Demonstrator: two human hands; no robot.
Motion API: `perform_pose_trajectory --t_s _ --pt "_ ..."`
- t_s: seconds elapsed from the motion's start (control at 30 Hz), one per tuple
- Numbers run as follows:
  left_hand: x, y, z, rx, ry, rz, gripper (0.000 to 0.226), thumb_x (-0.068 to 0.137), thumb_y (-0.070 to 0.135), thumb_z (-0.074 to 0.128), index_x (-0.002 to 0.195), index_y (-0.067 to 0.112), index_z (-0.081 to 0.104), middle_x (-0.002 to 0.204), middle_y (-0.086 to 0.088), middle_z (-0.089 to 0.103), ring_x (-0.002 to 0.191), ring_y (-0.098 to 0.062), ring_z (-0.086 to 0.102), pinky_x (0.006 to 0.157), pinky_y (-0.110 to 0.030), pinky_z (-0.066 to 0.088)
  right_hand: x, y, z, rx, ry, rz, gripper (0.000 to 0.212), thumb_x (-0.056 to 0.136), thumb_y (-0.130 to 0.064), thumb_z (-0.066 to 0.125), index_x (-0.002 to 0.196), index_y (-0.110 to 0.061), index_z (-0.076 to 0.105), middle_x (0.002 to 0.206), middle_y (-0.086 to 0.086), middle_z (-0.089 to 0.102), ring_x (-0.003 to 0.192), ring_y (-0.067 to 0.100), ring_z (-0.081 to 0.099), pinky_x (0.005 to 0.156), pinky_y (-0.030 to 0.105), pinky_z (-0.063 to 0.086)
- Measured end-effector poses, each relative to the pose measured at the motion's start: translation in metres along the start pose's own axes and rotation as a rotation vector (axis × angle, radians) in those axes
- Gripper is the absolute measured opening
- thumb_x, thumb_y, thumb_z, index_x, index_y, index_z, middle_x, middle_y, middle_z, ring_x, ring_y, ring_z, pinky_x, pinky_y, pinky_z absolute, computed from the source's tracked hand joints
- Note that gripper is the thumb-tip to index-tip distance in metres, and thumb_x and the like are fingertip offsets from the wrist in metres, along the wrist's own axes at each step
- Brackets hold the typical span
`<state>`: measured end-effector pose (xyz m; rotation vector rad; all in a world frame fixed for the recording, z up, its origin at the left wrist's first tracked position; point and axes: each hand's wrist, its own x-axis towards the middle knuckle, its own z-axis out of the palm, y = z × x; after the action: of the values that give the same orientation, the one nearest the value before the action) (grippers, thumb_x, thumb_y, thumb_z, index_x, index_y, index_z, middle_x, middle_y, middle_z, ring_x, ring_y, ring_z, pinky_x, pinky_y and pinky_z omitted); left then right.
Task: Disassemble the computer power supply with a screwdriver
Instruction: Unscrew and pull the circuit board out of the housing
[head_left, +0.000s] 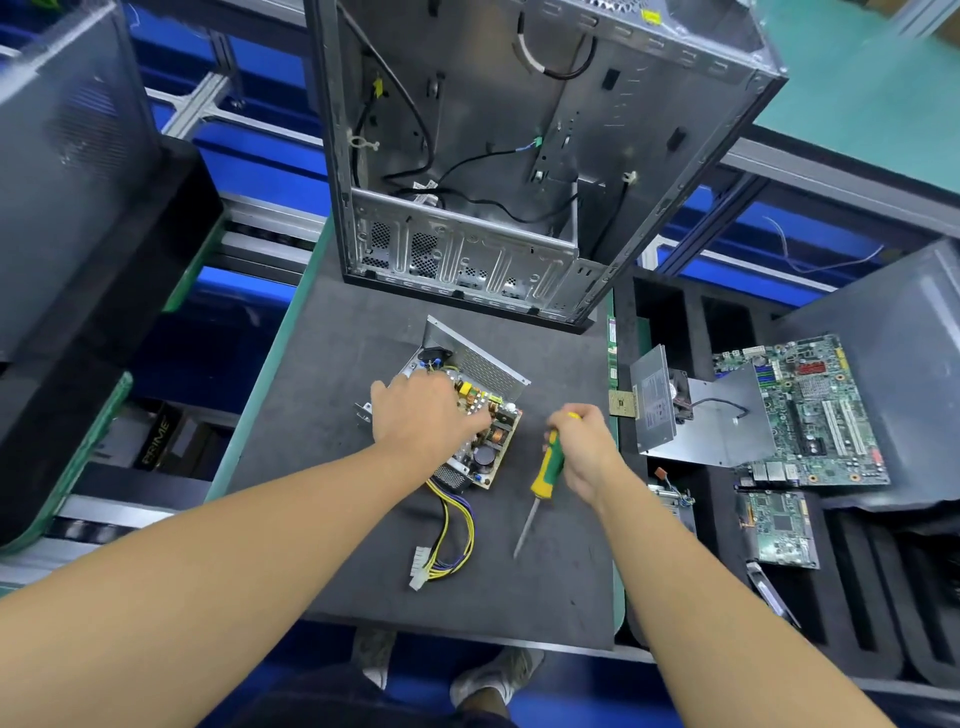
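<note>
head view: left grip (421, 415) rests, seemingly loose, on power supply (496, 434); right grip (584, 449) clasps screwdriver (549, 465) (box (156, 441) reads "prime").

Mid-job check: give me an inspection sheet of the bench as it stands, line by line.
Surface: dark mat, on a green-edged bench.
Job's things: power supply opened, circuit board exposed; screwdriver held beside it, tip pointing away from it.
Clutter: metal cover with a fan, motherboard and small board, all to the right of the mat.
Hands: left hand on the power supply's board, grip unclear; right hand grips the screwdriver handle.
Cables: wire bundle trails from the power supply, white connectors on the mat.
Surroundings: computer case behind, open, loose wires inside.
</note>
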<state>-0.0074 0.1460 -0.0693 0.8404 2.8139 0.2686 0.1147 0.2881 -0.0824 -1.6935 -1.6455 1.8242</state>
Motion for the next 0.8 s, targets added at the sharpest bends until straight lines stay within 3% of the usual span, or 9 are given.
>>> perform_pose_trajectory --t_s 0.07,0.17,0.27,0.3,0.37,0.43,0.5,0.67,0.8 --pt "0.001 -0.002 -0.001 -0.033 -0.016 -0.021 0.058 0.078 0.075 0.051 0.076 0.017 0.052 0.081 0.0 0.055 0.087 -0.027 0.055 0.075 -0.037 0.034 0.007 0.0 0.002 -0.063 -0.038 -0.034 0.034 0.09 -0.003 0.055 0.119 -0.019 0.045 0.111 0.01 0.052 0.094 0.025 0.055 0.09 0.038 0.045" --pt "0.002 -0.002 -0.002 -0.087 -0.008 -0.045 0.058 0.078 0.074 0.052 0.075 0.015 0.053 0.083 -0.002 0.059 0.089 -0.029 0.058 0.072 -0.036 0.039 0.0 0.013 0.008 -0.507 0.06 -0.239 0.054 0.09 -0.01 0.058 0.14 -0.015 0.04 0.139 0.009 0.036 0.126 0.029 0.038 0.105 0.032 0.03" --pt "0.006 -0.001 -0.004 -0.176 -0.005 -0.1 0.057 0.078 0.07 0.056 0.07 0.014 0.053 0.078 -0.002 0.055 0.086 -0.03 0.059 0.066 -0.033 0.041 -0.022 0.024 0.016 -0.688 0.065 -0.55 0.028 0.085 -0.006 0.055 0.112 -0.015 0.057 0.116 0.006 0.047 0.106 0.024 0.042 0.089 0.025 0.032" --pt "0.007 -0.001 -0.004 -0.197 -0.002 -0.111 0.056 0.079 0.069 0.057 0.068 0.014 0.053 0.077 -0.003 0.057 0.085 -0.03 0.059 0.064 -0.033 0.041 -0.029 0.026 0.019 -0.667 0.012 -0.53 0.019 0.085 -0.006 0.053 0.101 -0.017 0.058 0.103 0.003 0.053 0.096 0.022 0.049 0.084 0.026 0.039" --pt "0.007 0.0 -0.004 -0.228 0.012 -0.133 0.057 0.079 0.069 0.056 0.064 0.015 0.051 0.077 -0.004 0.059 0.082 -0.03 0.058 0.062 -0.033 0.041 -0.039 0.026 0.025 -0.527 -0.063 -0.283 0.011 0.089 -0.01 0.048 0.091 -0.019 0.054 0.083 0.001 0.061 0.076 0.021 0.062 0.07 0.03 0.05" --pt "0.007 0.0 -0.004 -0.268 0.034 -0.154 0.058 0.079 0.071 0.054 0.06 0.016 0.05 0.073 -0.003 0.057 0.079 -0.031 0.058 0.06 -0.033 0.041 -0.044 0.025 0.03 -0.306 -0.128 -0.038 0.01 0.093 -0.011 0.043 0.094 -0.012 0.053 0.077 0.007 0.063 0.058 0.019 0.061 0.052 0.029 0.05" --pt "0.007 0.0 -0.004 -0.299 0.038 -0.167 0.059 0.079 0.072 0.054 0.058 0.016 0.052 0.07 -0.003 0.055 0.077 -0.031 0.058 0.06 -0.033 0.042 -0.048 0.022 0.032 -0.128 -0.189 0.084 0.012 0.097 -0.012 0.043 0.094 -0.005 0.052 0.073 0.013 0.062 0.051 0.02 0.057 0.044 0.027 0.046" --pt "0.006 -0.001 -0.006 -0.311 0.029 -0.171 0.061 0.078 0.073 0.053 0.066 0.013 0.06 0.077 -0.006 0.061 0.08 -0.032 0.06 0.069 -0.037 0.052 -0.053 0.02 0.026 0.132 -0.267 0.179 0.015 0.1 -0.009 0.049 0.095 0.003 0.055 0.069 0.016 0.063 0.051 0.021 0.058 0.048 0.029 0.047" --pt "0.006 -0.001 -0.007 -0.289 0.033 -0.171 0.059 0.079 0.072 0.053 0.066 0.015 0.053 0.077 -0.005 0.06 0.078 -0.031 0.058 0.068 -0.036 0.048 -0.054 0.024 0.022 0.191 -0.284 0.14 0.015 0.1 -0.01 0.052 0.092 0.001 0.059 0.072 0.016 0.066 0.056 0.019 0.061 0.054 0.028 0.05"
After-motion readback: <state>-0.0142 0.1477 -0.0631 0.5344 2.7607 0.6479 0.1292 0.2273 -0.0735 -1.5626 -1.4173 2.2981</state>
